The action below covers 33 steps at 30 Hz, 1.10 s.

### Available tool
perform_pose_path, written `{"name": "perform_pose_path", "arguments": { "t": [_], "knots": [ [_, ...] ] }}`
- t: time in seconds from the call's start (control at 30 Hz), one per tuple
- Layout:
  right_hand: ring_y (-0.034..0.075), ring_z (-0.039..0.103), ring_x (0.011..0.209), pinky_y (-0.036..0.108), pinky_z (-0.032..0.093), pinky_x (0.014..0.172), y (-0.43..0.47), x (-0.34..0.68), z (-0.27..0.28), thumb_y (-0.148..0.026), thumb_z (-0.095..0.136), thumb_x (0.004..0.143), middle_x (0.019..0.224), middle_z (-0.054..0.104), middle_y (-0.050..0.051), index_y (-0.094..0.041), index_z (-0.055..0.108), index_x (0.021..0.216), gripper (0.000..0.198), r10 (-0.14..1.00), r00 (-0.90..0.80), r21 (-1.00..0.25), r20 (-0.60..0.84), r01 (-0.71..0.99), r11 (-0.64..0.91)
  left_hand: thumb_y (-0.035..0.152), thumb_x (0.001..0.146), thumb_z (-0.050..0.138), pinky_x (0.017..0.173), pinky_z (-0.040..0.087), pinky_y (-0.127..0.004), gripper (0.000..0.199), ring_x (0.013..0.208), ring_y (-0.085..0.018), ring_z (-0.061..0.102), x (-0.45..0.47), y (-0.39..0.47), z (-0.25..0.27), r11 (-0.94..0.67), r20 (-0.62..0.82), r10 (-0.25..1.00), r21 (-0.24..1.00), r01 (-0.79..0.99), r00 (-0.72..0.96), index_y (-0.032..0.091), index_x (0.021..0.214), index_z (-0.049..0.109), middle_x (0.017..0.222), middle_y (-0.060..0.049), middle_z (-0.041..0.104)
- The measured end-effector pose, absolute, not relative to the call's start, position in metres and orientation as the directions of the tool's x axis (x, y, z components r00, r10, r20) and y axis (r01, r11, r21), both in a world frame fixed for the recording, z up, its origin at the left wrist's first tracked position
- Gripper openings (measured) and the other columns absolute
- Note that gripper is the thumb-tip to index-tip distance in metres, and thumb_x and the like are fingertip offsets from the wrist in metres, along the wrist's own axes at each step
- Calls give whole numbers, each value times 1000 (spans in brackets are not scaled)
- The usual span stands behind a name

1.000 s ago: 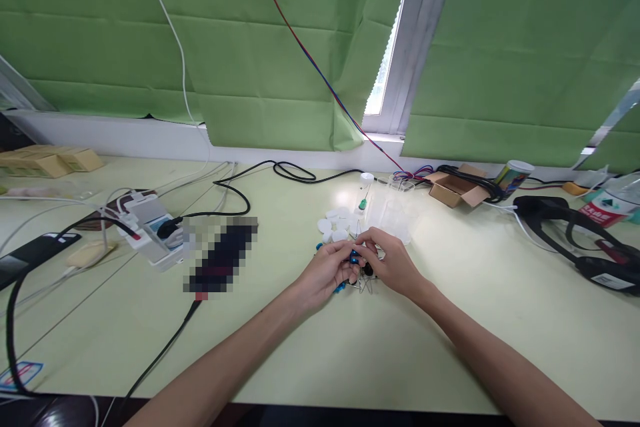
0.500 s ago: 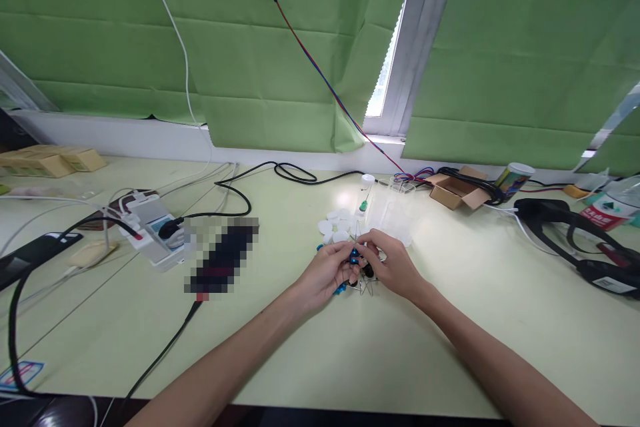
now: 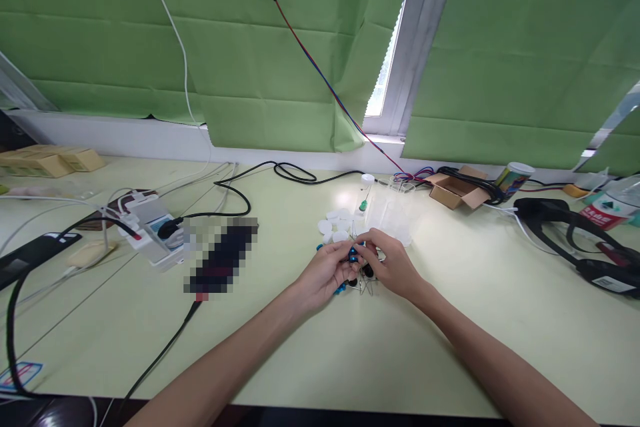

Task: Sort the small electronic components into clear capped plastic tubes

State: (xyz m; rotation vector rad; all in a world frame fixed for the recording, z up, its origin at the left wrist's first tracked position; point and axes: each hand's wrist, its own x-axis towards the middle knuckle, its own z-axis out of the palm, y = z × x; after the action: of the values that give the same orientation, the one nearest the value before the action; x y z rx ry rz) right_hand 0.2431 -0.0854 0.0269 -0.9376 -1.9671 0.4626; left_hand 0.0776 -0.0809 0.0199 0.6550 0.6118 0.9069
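Barely anything has moved over the last half second: the small blue piece (image 3: pixel 353 255) has shifted slightly, while the left hand (image 3: pixel 327 270) and right hand (image 3: pixel 389 257) stay put above the counter (image 3: pixel 280 213), both pinching it between their fingertips. That suggests fine handling, the piece not yet let go. White discs (image 3: pixel 325 227) lie just beyond the hands; bent wires (image 3: pixel 367 287) show just below them.

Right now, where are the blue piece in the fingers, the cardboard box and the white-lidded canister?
Blue piece (image 3: pixel 353 258), head view: its shiny side.
Cardboard box (image 3: pixel 447 197), head view: its outer wall.
White-lidded canister (image 3: pixel 513 181), head view: its patterned side.
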Motion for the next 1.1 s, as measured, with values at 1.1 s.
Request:
{"name": "perform_pose_path", "arguments": {
  "t": [1.1],
  "knots": [
    [12,53,55,25,43,51,-83,232,20,-46,64,87,62,54,-5,-21,54,86,28,950,-229,-970,213,67,233,24,89,61,46,44,-19,17,47,-7,53,84,-90,26,382,-179,876,824,-417,449,12,78,60,63,-2,58]
  ]
}}
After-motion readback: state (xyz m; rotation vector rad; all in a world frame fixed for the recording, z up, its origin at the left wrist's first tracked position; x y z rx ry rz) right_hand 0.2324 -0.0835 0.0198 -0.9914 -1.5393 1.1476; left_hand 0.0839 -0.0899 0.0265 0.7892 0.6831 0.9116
